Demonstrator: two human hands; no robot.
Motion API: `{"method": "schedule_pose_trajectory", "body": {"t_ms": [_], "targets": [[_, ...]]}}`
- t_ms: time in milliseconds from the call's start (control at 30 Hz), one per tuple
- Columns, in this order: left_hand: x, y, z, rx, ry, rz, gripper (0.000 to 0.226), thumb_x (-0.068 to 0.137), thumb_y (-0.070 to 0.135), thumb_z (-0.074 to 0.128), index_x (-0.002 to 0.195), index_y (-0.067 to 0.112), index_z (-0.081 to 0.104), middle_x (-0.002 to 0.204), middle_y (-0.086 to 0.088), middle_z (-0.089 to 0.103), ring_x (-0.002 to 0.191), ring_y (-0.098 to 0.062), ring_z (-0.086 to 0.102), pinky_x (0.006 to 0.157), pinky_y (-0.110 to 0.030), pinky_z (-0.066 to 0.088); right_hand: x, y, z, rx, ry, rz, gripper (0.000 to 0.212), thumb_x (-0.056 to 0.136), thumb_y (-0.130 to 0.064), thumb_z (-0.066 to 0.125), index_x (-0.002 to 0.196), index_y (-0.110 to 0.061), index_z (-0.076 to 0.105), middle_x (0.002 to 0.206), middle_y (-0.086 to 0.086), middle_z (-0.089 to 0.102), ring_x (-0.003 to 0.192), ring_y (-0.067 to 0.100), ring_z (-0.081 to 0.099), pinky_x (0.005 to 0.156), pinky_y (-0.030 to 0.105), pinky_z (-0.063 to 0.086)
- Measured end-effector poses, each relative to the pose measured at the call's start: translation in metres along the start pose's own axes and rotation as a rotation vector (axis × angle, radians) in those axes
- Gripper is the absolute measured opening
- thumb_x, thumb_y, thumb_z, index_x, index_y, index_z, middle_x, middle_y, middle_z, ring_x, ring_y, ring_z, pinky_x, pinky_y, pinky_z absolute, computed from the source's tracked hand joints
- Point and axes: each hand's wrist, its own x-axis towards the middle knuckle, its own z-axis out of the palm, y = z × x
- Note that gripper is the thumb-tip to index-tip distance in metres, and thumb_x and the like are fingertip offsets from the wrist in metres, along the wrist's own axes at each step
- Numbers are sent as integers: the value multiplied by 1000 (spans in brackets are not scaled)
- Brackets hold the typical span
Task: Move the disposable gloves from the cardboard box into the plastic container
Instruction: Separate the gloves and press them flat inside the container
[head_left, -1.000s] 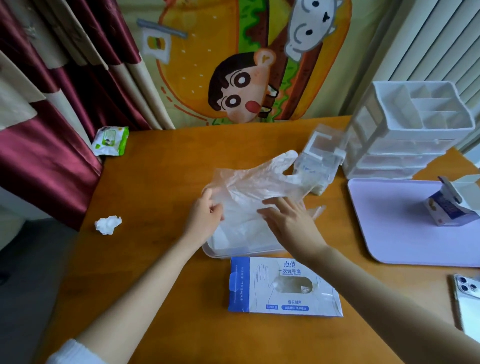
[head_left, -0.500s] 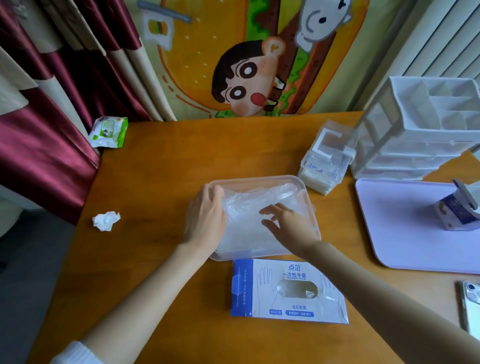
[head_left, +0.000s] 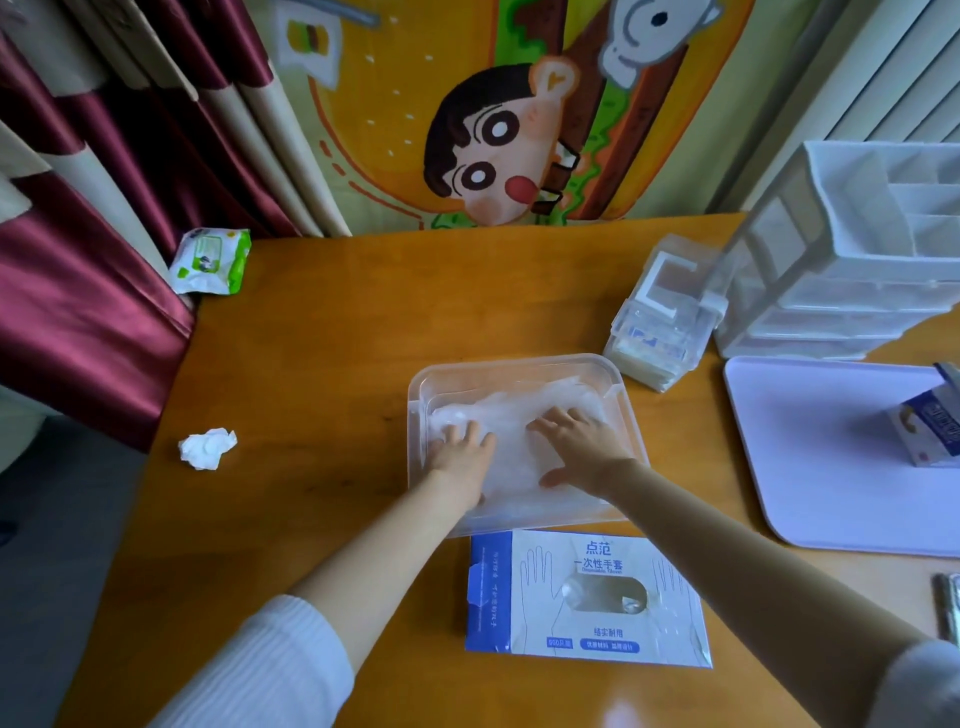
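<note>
Clear film disposable gloves (head_left: 519, 415) lay heaped in the plastic container (head_left: 519, 360) at frame centre. The left hand (head_left: 460, 457) and right hand (head_left: 582, 447) pressed flat on them, fingers spread. This looked like the settling step; next, a pinch through the window of the cardboard box (head_left: 597, 566), just below, where some film seemed to show.

Soft daylight, faint shadows, wide-angle bending and blurring at edges.

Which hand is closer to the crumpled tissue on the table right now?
Left. The left hand presses the gloves in the plastic container on the side toward the crumpled tissue; the right hand presses farther from it.
</note>
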Motion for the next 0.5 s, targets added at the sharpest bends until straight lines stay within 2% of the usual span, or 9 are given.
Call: {"method": "schedule_pose_trajectory", "body": {"t_ms": [167, 367, 500], "targets": [[6, -1, 5, 14, -23, -9, 76, 86, 1, 59, 148, 14, 17, 152, -16, 15, 133, -38, 30, 93, -36, 45, 7, 4, 7, -97, -69, -32, 81, 82, -40, 69, 147, -25, 24, 148, 2, 27, 133, 23, 31, 107, 35, 31], [12, 0, 11, -15, -60, -15, 77, 88, 3, 59, 149, 19, 15, 154, -13, 12, 134, -37, 30, 93, -36, 46, 13, 1, 7, -131, -127, -31, 78, 85, -33, 67, 148, -19, 22, 150, 2, 24, 135, 24, 31, 107, 37, 32], [13, -2, 11, 17, -62, -9, 75, 90, 3, 56, 150, 20, 14, 155, -13, 12, 135, -37, 30, 96, -38, 45, 12, -1, -4, -67, -204, -30, 76, 86, -33, 65, 148, -17, 23, 151, 3, 25, 137, 25, 29, 109, 38, 29]]}}
